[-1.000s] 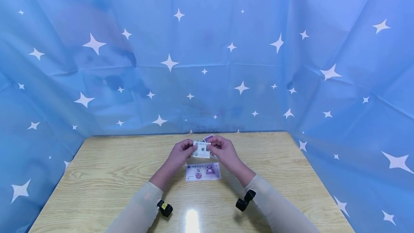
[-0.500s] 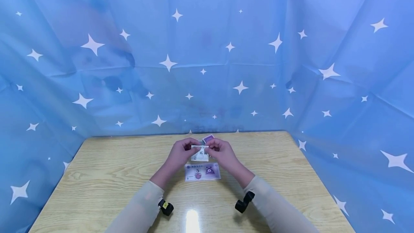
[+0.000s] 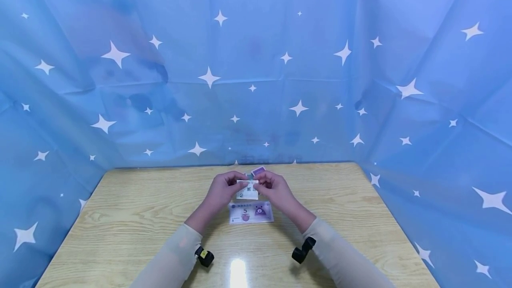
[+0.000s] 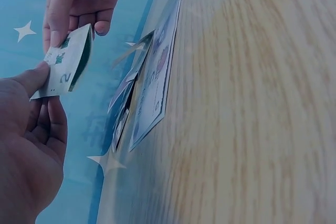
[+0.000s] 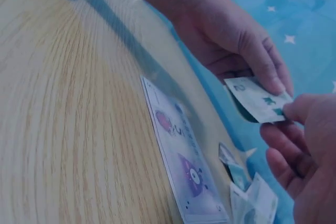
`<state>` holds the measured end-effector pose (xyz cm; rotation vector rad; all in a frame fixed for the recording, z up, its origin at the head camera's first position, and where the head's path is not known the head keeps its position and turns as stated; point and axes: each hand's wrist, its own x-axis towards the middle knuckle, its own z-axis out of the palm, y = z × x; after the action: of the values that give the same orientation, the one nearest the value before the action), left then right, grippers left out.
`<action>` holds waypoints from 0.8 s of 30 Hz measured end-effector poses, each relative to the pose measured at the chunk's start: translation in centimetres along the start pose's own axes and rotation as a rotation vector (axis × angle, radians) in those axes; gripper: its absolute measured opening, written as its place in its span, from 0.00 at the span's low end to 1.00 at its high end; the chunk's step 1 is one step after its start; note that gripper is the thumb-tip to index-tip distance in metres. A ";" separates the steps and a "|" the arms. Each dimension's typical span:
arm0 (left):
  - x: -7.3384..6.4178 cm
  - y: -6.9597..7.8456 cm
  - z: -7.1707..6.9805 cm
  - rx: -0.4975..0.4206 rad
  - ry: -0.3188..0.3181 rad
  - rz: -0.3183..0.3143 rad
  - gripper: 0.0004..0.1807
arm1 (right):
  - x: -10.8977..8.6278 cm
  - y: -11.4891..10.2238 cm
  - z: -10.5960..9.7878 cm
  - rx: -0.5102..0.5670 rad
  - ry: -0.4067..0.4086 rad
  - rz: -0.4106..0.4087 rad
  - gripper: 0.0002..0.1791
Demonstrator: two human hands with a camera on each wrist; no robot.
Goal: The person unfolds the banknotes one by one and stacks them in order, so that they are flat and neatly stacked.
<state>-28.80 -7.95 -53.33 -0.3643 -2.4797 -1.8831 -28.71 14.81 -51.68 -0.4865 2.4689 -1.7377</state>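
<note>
Between my two hands is a folded pale green play banknote (image 3: 247,190) marked 2, raised off the table. My left hand (image 3: 225,190) pinches one end, thumb on top, and my right hand (image 3: 276,189) pinches the other. The left wrist view shows the banknote (image 4: 65,66) doubled over, its layers slightly parted along the near edge. A flat purple banknote (image 3: 251,213) marked 5 lies on the table just nearer than the hands. Behind the hands, partly hidden, are more folded notes, including a purple one (image 3: 258,170).
The wooden table (image 3: 132,217) ends at a blue star-printed curtain (image 3: 256,79). In the right wrist view, several folded notes (image 5: 254,203) stand partly upright beside the flat purple one. Black wrist cameras (image 3: 205,257) sit on both sleeves.
Both hands have brought the folded banknote slightly down and nearer since the first frame, and the purple note behind shows more. Over the last half second they have hardly moved.
</note>
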 end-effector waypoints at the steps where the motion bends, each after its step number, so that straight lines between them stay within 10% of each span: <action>1: 0.0 0.0 0.0 0.007 0.002 -0.002 0.06 | 0.0 0.0 0.0 -0.008 -0.007 -0.008 0.10; 24: -0.1 0.2 -0.3 -0.090 -0.038 0.060 0.03 | 0.3 0.2 -1.3 -0.045 -0.088 -0.198 0.07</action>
<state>-28.66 -8.17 -53.08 -0.4749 -2.3831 -1.9875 -29.37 15.93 -51.42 -0.8188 2.4765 -1.6886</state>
